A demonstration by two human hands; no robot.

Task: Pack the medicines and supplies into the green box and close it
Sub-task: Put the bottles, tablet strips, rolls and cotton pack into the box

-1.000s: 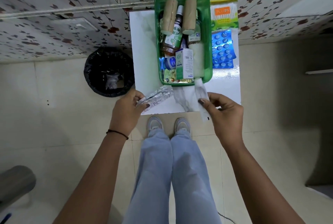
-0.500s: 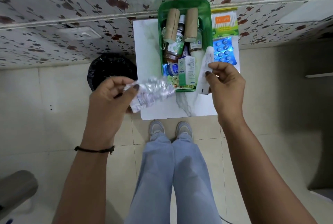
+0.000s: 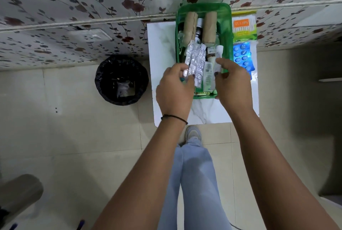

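The open green box [image 3: 226, 26] stands on a small white marble-top table [image 3: 162, 48], holding two brown bandage rolls [image 3: 209, 26], a bottle and cartons. My left hand [image 3: 174, 89] grips silver foil tablet strips [image 3: 195, 61] over the box's near half. My right hand [image 3: 232, 81] holds a white tube [image 3: 219, 54] upright inside the box along its right wall. To the right of the box lie a cotton-bud pack [image 3: 244, 26] and a blue blister pack [image 3: 242, 56] on the table.
A black-lined waste bin [image 3: 121, 80] stands on the tiled floor left of the table. A floral-papered wall runs behind. My legs and shoes are below the table's near edge. A grey cylinder [image 3: 18, 194] sits at the bottom left.
Both hands lifted their items from the table's near edge and moved forward over the box; the foil strips and the white tube now sit within the box's outline.
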